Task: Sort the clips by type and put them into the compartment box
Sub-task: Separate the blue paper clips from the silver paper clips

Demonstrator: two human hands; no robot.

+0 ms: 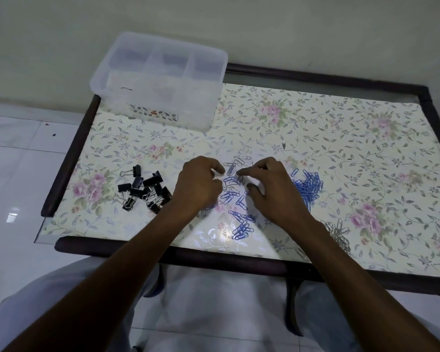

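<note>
Two bare hands work at the middle of a floral-covered table (341, 138), seen from above. At the table's far left corner stands the clear plastic compartment box (160, 80), lid on, well apart from the hands. Black binder clips (144, 190) sit heaped to the left. A sorted pile of blue paper clips (309, 188) lies to the right, and silver paper clips (338, 233) are gathered near the front right edge. Between the hands lies the mixed scatter of blue and silver clips (235, 189). The left hand (197, 185) and right hand (269, 185) are close together with fingers curled down over it; whether either pinches a clip cannot be told. To sort well, pick single clips by colour and slide each to its pile without dragging neighbours.
</note>
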